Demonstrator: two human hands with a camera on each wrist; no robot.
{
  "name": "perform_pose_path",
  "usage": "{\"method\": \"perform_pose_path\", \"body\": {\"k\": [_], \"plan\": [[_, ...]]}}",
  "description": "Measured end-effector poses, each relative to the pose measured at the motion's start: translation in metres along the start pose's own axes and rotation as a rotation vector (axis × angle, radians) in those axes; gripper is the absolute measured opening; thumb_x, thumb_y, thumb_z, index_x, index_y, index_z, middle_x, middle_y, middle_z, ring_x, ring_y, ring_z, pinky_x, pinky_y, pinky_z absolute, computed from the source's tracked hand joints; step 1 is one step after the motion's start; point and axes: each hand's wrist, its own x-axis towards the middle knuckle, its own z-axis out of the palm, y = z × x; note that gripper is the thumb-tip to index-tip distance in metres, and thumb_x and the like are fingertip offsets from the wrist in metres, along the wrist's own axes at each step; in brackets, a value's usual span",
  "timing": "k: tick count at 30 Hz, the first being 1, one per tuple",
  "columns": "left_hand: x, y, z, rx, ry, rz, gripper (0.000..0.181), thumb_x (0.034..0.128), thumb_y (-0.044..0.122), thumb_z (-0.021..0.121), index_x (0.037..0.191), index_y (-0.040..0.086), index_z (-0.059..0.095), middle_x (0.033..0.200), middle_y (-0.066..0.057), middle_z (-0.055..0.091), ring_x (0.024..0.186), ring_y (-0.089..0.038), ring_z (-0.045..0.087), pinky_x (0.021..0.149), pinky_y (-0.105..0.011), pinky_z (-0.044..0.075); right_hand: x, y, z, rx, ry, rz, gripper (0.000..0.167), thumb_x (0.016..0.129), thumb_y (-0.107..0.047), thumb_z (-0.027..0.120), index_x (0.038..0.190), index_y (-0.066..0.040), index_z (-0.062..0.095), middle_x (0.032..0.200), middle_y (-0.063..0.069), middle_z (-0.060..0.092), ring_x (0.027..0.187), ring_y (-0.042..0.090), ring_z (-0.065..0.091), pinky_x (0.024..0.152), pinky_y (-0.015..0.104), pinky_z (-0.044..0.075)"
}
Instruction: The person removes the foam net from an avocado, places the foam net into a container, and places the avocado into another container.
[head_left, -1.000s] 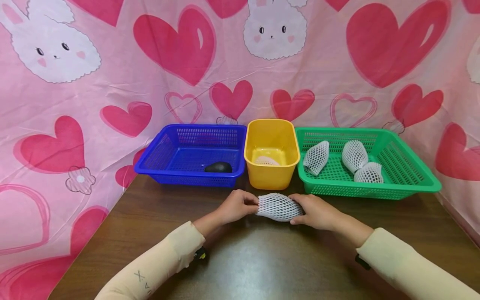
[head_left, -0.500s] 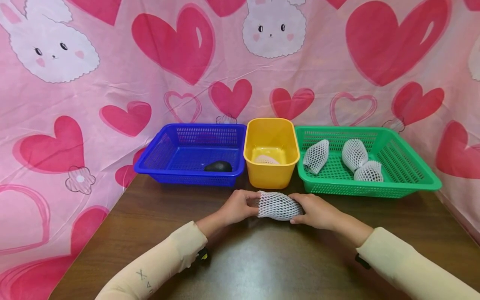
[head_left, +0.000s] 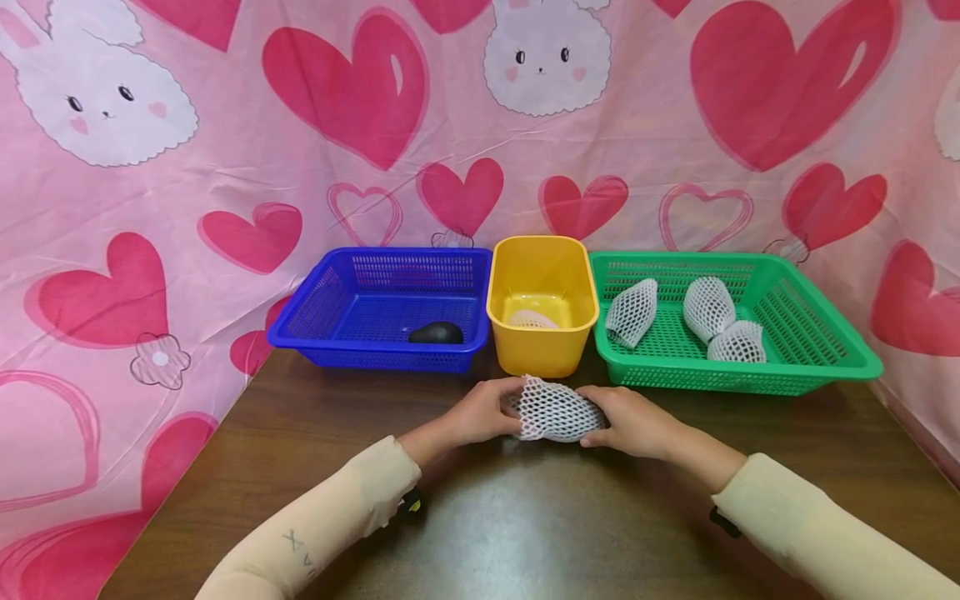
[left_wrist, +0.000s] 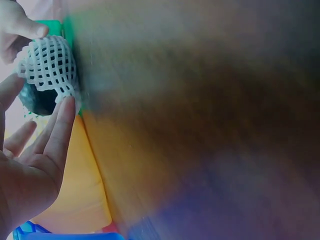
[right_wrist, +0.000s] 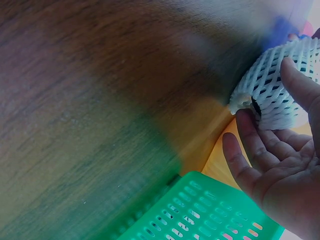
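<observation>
A dark avocado [left_wrist: 36, 100] sits in a white foam net sleeve [head_left: 561, 414], just above the table in front of the yellow bin. Its dark end shows at the sleeve's open left side in the left wrist view. My left hand [head_left: 483, 410] holds that open edge, thumb on one side and fingers on the other. From the right, my right hand [head_left: 637, 421] grips the sleeve's other end between thumb and fingers. The right wrist view shows the thumb on top of the net and fingertips beneath it.
Behind the hands stand a blue basket [head_left: 360, 354] with one dark avocado [head_left: 437, 332], a yellow bin [head_left: 543, 350] with a pale foam net [head_left: 532, 318], and a green basket [head_left: 750, 379] with several white-netted pieces [head_left: 632, 312]. A heart-patterned cloth [head_left: 450, 108] hangs behind.
My left hand has moved slightly right, over the sleeve's open end, and the net's edge there has spread and bunched up. The right hand has stayed in place.
</observation>
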Motion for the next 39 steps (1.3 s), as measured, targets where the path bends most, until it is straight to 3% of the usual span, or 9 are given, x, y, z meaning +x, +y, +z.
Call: {"method": "perform_pose_path", "body": {"k": [5,8,11,15,20,25,30,39], "plan": [[0.006,-0.003,0.002,0.029,-0.009,0.015,0.038,0.0742,-0.013,0.067,0.110,-0.001,0.063,0.099,-0.008,0.067,0.078,-0.011,0.063,0.065,-0.022,0.052,0.001,-0.001,0.000,0.006,0.004,-0.010,0.065,0.080,-0.030,0.081,0.130,0.001,0.055,0.120,0.012,0.063,0.103,0.026,0.059,0.093,0.049,0.047],[0.010,-0.005,0.003,0.063,-0.019,0.008,0.026,0.0725,-0.014,0.065,0.091,0.002,0.059,0.081,0.000,0.060,0.072,-0.010,0.056,0.061,-0.020,0.047,0.001,-0.001,-0.001,0.005,0.007,-0.013,0.064,0.079,-0.029,0.081,0.129,0.002,0.056,0.118,0.011,0.064,0.102,0.025,0.060,0.092,0.048,0.048],[0.012,-0.004,0.003,0.096,-0.036,-0.012,0.025,0.0719,-0.014,0.064,0.084,0.005,0.052,0.072,0.003,0.051,0.064,-0.009,0.049,0.055,-0.021,0.041,0.000,-0.001,-0.001,-0.001,0.007,-0.015,0.064,0.079,-0.029,0.082,0.129,0.003,0.057,0.115,0.010,0.065,0.097,0.023,0.060,0.089,0.046,0.049],[0.015,-0.002,0.004,0.155,-0.048,0.004,0.028,0.0713,-0.011,0.067,0.092,0.006,0.057,0.073,0.004,0.053,0.065,-0.009,0.049,0.057,-0.021,0.040,0.000,0.000,-0.002,-0.029,0.014,-0.021,0.064,0.078,-0.029,0.082,0.127,0.004,0.060,0.107,0.007,0.068,0.089,0.018,0.060,0.083,0.041,0.051],[0.018,0.000,0.004,0.210,-0.072,0.028,0.040,0.0719,-0.007,0.071,0.109,0.004,0.062,0.090,0.002,0.061,0.081,-0.011,0.052,0.073,-0.022,0.044,-0.002,0.001,-0.002,-0.069,0.045,-0.042,0.059,0.077,-0.026,0.083,0.123,0.005,0.064,0.101,0.006,0.070,0.084,0.015,0.062,0.079,0.039,0.052],[0.020,0.002,0.006,0.259,-0.079,-0.006,0.039,0.0717,-0.005,0.072,0.107,0.005,0.061,0.091,0.001,0.060,0.082,-0.012,0.052,0.074,-0.023,0.043,-0.004,0.003,-0.001,-0.066,0.068,-0.069,0.053,0.078,-0.026,0.082,0.118,0.005,0.067,0.100,0.010,0.071,0.084,0.017,0.064,0.076,0.038,0.053],[0.021,0.004,0.007,0.258,-0.079,0.013,0.048,0.0730,0.001,0.076,0.116,0.006,0.057,0.097,-0.002,0.064,0.085,-0.012,0.055,0.076,-0.023,0.045,-0.005,0.006,-0.001,-0.045,0.091,-0.100,0.044,0.079,-0.024,0.081,0.114,0.001,0.070,0.104,0.011,0.071,0.087,0.020,0.067,0.075,0.035,0.054],[0.019,0.004,0.004,0.304,-0.105,0.017,0.044,0.0728,0.001,0.072,0.113,0.006,0.055,0.094,-0.001,0.062,0.083,-0.013,0.054,0.073,-0.023,0.045,-0.007,0.009,0.000,-0.046,0.097,-0.147,0.031,0.080,-0.019,0.080,0.108,-0.007,0.075,0.098,0.000,0.073,0.083,0.012,0.066,0.071,0.029,0.054]]}}
